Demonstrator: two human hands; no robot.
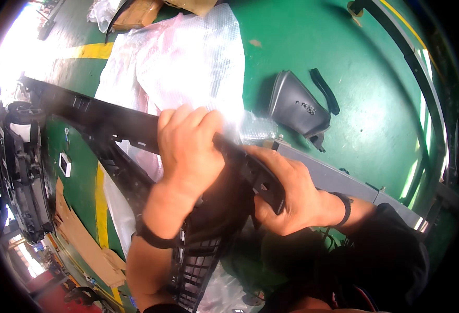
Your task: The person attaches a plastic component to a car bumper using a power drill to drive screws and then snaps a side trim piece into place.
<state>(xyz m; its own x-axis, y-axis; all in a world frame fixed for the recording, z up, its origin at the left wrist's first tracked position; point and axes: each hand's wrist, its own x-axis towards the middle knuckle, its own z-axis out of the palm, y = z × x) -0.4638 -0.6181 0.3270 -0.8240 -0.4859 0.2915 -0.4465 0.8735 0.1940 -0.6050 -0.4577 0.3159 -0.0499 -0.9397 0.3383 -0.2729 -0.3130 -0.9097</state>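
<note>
A long black plastic trim piece (104, 116) runs from the far left to the middle of the head view. My left hand (190, 148) is closed over its middle stretch, knuckles up. At the near right end, my right hand (289, 190) grips the piece, thumb below and fingers over the top, beside a small hole. Below my hands is a larger black plastic body with a slatted grille (195, 268), partly hidden by my left forearm; I cannot tell whether it is joined to the trim piece. Dark bands circle both wrists.
Bubble wrap (188, 57) lies on the green floor beyond my hands. A dark grey moulded cover (298, 101) and a black curved strip (324, 91) lie farther right. A grey metal beam (326, 169) runs beside my right hand. Cardboard (86, 240) and black car parts (23, 172) are at left.
</note>
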